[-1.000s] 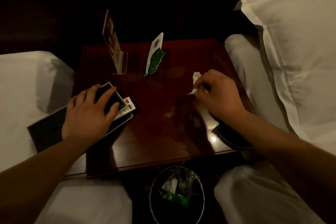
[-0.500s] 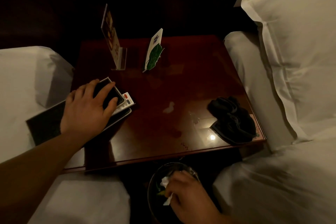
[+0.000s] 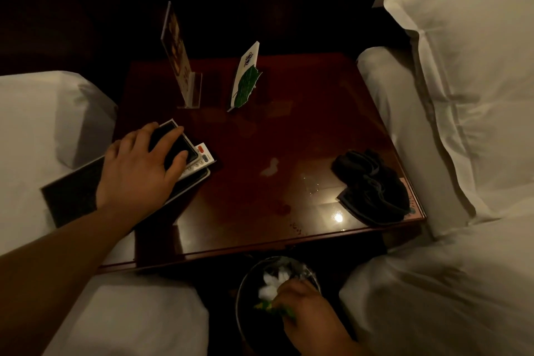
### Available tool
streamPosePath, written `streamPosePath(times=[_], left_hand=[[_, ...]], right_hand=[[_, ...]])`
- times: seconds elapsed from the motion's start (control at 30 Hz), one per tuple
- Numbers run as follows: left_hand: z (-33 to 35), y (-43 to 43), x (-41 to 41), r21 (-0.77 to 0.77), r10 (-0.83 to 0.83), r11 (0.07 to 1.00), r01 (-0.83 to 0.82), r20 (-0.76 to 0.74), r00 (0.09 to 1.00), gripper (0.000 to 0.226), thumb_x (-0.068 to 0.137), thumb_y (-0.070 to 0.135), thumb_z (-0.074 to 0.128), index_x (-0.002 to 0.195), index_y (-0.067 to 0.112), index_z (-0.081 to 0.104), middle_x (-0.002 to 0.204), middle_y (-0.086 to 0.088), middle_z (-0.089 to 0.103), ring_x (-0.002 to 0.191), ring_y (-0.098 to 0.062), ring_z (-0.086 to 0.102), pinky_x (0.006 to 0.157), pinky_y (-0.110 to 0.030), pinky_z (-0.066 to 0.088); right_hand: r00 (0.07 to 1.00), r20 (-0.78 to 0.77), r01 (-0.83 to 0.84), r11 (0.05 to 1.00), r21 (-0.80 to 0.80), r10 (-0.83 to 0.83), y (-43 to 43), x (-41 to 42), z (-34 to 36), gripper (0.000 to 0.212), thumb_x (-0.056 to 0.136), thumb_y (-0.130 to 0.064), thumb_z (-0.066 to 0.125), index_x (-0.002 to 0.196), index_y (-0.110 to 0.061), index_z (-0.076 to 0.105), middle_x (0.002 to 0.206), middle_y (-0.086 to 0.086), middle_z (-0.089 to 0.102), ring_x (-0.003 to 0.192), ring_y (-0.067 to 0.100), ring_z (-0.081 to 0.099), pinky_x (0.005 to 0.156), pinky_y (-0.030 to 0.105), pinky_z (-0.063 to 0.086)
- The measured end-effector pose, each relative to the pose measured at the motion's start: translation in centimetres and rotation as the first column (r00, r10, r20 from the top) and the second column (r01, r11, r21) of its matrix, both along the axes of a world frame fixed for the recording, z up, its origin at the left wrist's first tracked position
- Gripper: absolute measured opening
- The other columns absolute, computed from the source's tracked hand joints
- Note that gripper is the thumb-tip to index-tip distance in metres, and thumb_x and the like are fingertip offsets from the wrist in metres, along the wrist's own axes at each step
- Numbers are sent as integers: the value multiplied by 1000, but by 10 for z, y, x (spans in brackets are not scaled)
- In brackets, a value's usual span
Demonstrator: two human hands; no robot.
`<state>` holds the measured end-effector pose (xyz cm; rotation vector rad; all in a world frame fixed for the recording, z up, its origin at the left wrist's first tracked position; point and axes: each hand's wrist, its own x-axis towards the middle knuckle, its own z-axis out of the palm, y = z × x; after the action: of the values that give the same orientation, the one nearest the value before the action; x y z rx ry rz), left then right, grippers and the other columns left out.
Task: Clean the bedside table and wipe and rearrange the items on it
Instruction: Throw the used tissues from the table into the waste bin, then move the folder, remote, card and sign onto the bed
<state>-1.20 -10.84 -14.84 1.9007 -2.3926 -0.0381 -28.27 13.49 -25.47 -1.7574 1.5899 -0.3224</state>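
Under left fingers point(image 3: 169, 139), a black device point(image 3: 181, 146) tops the remote point(image 3: 204, 156).

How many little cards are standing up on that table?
2: a tall sign at the back left, and a green-leaf card right of it. Darkness behind could hide more.

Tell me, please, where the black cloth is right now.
In the head view, the cloth lies crumpled at the table's front right corner, next to the right bed.
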Motion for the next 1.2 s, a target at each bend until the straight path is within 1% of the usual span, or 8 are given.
streamPosePath(times=[0.17, 0.27, 0.47, 0.57, 0.8, 0.93, 1.13, 1.2], left_hand=[[-1, -1, 2, 42, 13, 999, -13, -3, 1000, 60, 96, 67, 17, 149, 43, 29, 152, -6, 39, 137, -34, 37, 111, -61, 29], [4, -5, 6, 130, 60, 990, -48, -88, 994, 70, 87, 77, 23, 150, 48, 23, 155, -2, 35, 141, -31, 32, 115, -62, 22], [33, -20, 29, 420, 203, 907, -33, -368, 908, 115, 50, 81, 55, 151, 31, 36, 152, -7, 42, 139, -28, 40, 115, -46, 30], [46, -32, 56, 587, 247, 809, 29, -384, 890, 114, 61, 62, 83, 155, 32, 26, 157, -7, 33, 142, -27, 36, 116, -42, 32], [45, -29, 95, 675, 103, 735, 57, -194, 976, 116, 63, 66, 80, 154, 21, 25, 147, -11, 46, 132, -26, 48, 107, -39, 44], [40, -34, 97, 707, 127, 707, 26, -163, 979, 119, 58, 67, 83, 151, 17, 28, 139, -7, 54, 125, -25, 55, 102, -37, 47], [35, -21, 101, 648, 194, 760, 55, -306, 932, 96, 58, 60, 87, 136, 25, 43, 106, 17, 52, 105, -13, 57, 90, -28, 47], [36, -11, 102, 605, 207, 796, 18, -299, 932, 84, 60, 67, 81, 125, 27, 48, 102, 16, 54, 98, -11, 59, 85, -30, 49]], right_hand=[[998, -41, -42, 994, -103, 38, -19, 0, 36, 28, 75, -17, 61, 97, -28, 75, 113, -7, 66, 114, 9, 58, 112, 18, 28], [999, 22, -27, 991, -128, 31, -37, 9, 62, 32, 72, -16, 63, 100, -27, 72, 109, -8, 66, 106, 7, 60, 99, 18, 44], [976, 203, 99, 993, -66, -83, -90, 42, 116, 32, 77, -18, 57, 104, -33, 67, 96, -22, 55, 83, -1, 60, 77, 8, 46], [968, 200, 169, 983, -67, -152, -124, 51, 142, 31, 80, -12, 62, 104, -30, 69, 93, -15, 61, 83, 4, 61, 75, 16, 51], [913, 233, 345, 939, 1, -336, -183, 62, 171, 27, 84, -10, 59, 102, -28, 66, 76, 6, 70, 66, 20, 65, 66, 39, 55], [810, 278, 507, 855, 106, -515, -222, 54, 168, 28, 88, -16, 64, 115, -22, 58, 82, 2, 69, 69, 21, 69, 65, 44, 59], [724, 266, 635, 766, 101, -636, -284, 38, 160, 72, 80, -44, 72, 138, -18, 38, 122, 6, 55, 100, 24, 64, 81, 48, 58], [690, 279, 669, 736, 104, -668, -300, 37, 161, 75, 76, -53, 72, 134, -17, 40, 113, 4, 58, 92, 25, 66, 75, 48, 60]])
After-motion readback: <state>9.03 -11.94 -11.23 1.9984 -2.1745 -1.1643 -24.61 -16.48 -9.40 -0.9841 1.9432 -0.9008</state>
